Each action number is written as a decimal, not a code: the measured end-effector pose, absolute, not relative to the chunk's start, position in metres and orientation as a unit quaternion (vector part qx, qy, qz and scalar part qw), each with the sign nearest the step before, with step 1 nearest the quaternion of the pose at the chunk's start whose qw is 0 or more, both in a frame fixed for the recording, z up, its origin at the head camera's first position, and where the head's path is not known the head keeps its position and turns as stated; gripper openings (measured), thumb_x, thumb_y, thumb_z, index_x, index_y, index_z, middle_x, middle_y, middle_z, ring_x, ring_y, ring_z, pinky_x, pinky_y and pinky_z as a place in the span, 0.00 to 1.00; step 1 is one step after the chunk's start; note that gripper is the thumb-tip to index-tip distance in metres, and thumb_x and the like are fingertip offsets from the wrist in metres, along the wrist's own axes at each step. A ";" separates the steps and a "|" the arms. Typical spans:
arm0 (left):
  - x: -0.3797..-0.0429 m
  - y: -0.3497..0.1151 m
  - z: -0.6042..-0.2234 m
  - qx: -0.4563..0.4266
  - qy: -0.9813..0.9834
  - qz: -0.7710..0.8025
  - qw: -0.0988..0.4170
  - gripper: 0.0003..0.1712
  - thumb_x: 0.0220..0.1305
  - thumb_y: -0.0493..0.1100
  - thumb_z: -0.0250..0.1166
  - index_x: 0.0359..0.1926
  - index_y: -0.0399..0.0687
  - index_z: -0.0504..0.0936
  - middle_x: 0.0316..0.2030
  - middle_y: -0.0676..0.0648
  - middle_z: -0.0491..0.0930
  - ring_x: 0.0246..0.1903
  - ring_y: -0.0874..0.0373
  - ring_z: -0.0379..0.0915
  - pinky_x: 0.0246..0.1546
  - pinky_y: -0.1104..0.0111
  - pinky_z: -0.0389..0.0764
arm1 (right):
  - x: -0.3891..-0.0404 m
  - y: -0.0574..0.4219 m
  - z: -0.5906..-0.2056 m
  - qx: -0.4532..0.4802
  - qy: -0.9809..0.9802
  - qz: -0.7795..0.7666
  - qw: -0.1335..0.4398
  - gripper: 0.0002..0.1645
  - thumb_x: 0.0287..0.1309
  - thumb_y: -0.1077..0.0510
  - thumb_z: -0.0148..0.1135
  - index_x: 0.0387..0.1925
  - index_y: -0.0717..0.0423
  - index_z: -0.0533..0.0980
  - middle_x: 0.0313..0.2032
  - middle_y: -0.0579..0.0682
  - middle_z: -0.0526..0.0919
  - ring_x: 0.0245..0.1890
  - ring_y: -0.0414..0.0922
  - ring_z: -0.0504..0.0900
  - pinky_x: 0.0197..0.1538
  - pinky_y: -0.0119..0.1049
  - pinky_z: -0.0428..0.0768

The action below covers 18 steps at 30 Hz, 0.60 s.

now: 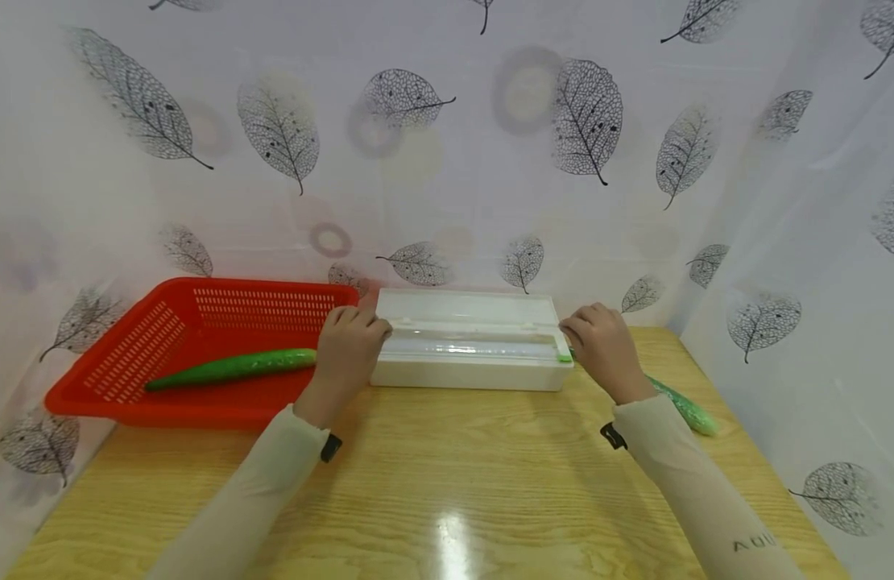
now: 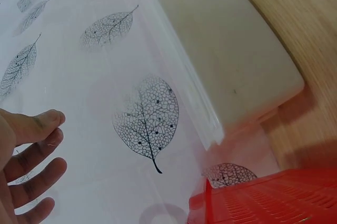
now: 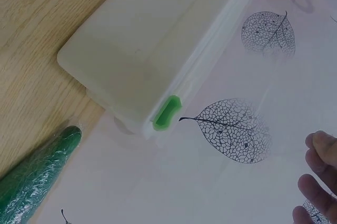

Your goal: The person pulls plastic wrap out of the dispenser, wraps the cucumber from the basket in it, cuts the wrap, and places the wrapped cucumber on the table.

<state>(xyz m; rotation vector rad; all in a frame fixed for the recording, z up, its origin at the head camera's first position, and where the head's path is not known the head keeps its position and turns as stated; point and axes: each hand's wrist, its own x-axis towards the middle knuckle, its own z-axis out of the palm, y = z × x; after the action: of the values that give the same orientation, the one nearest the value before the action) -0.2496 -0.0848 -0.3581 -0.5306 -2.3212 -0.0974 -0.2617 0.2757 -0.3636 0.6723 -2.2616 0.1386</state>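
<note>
A white cling film dispenser [image 1: 470, 374] stands near the back of the table, its lid [image 1: 465, 306] raised, with a film roll [image 1: 476, 348] inside. A green slide cutter [image 3: 167, 113] sits at its right end. My left hand [image 1: 351, 342] is at the dispenser's left end, thumb and index finger pinching the edge of the clear cling film. At the right end, my right hand [image 1: 599, 342] pinches the film's other side in the same way. The film is nearly invisible between the hands. Fingertips of the left hand [image 2: 34, 163] and right hand [image 3: 321, 176] show in the wrist views.
A red plastic basket [image 1: 84, 395] stands left of the dispenser, with a green cucumber [image 1: 233, 369] lying in it. Beyond my right wrist lies a film-wrapped cucumber [image 1: 684, 407] on the wooden table [image 1: 447, 467]. A leaf-printed curtain [image 1: 447, 185] closes off the back and sides.
</note>
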 end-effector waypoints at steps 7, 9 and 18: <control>-0.246 -0.089 -0.364 -0.222 -0.891 -0.048 0.394 0.05 0.51 0.39 0.71 0.31 0.45 0.86 0.29 0.46 0.84 0.33 0.49 0.78 0.45 0.57 0.78 | -0.252 0.275 -0.364 0.260 -0.883 0.057 0.387 0.05 0.47 0.65 0.69 0.30 0.61 0.83 0.27 0.55 0.83 0.31 0.52 0.78 0.33 0.46 0.73; -0.244 -0.089 -0.364 -0.224 -0.888 -0.051 0.398 0.05 0.50 0.39 0.72 0.31 0.45 0.86 0.29 0.46 0.85 0.32 0.49 0.77 0.45 0.57 0.78 | -0.250 0.275 -0.363 0.259 -0.882 0.057 0.389 0.05 0.47 0.65 0.69 0.30 0.61 0.83 0.26 0.55 0.83 0.30 0.52 0.78 0.32 0.45 0.72; -0.235 -0.090 -0.361 -0.228 -0.886 -0.051 0.401 0.08 0.50 0.40 0.72 0.34 0.45 0.87 0.30 0.44 0.85 0.33 0.48 0.77 0.45 0.56 0.78 | -0.242 0.275 -0.363 0.264 -0.878 0.061 0.395 0.05 0.46 0.66 0.69 0.29 0.62 0.83 0.27 0.56 0.83 0.31 0.53 0.78 0.33 0.45 0.72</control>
<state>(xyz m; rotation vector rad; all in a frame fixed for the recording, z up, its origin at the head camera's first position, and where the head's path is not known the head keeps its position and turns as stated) -0.2349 -0.0896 -0.3611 -0.5770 -2.2397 -0.1287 -0.2417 0.2754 -0.3629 0.6701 -2.2253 0.1546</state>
